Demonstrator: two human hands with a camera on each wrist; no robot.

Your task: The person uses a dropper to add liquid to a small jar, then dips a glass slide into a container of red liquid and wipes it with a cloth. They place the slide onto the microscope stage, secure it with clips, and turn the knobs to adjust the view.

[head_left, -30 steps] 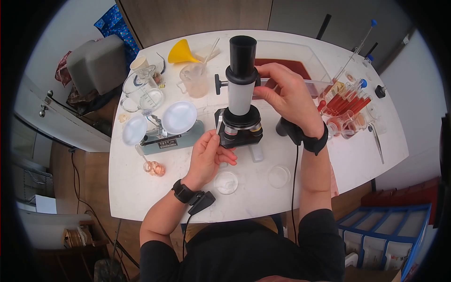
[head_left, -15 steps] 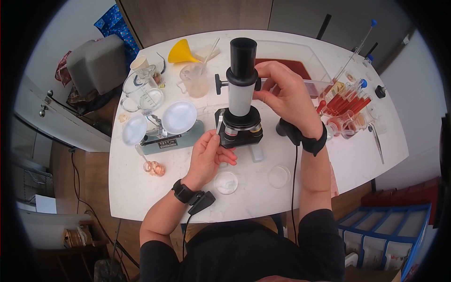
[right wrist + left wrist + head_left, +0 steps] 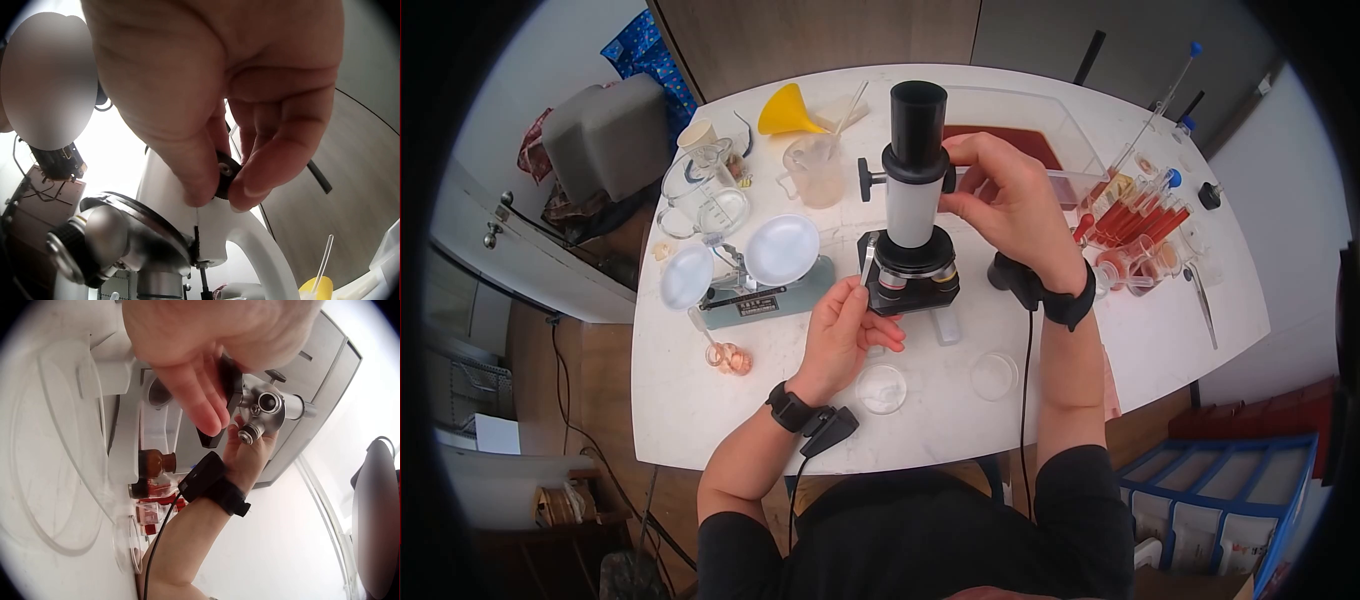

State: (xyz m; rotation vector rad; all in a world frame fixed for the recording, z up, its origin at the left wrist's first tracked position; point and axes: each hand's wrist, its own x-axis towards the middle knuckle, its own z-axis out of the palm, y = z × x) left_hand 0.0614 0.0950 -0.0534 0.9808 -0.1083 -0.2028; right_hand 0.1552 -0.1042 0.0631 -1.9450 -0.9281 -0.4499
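Note:
A microscope with a black eyepiece tube and white body stands in the middle of the table. My right hand pinches the black focus knob on its right side, between thumb and fingertips. At the left edge of the black stage, my left hand grips with the thumb above. Its other fingers reach under the stage in the left wrist view. A narrow silvery strip runs from the left thumb tip across the stage. The objective lenses hang over the stage.
A balance with two white pans and a small flask stand left. Two glass dishes lie in front. Red-filled test tubes and metal tweezers are right. Behind are a yellow funnel and a jug.
The eyepiece tube sits slightly lower in the head view than a second ago. My right fingers have shifted a little at the knob. The left hand keeps its place.

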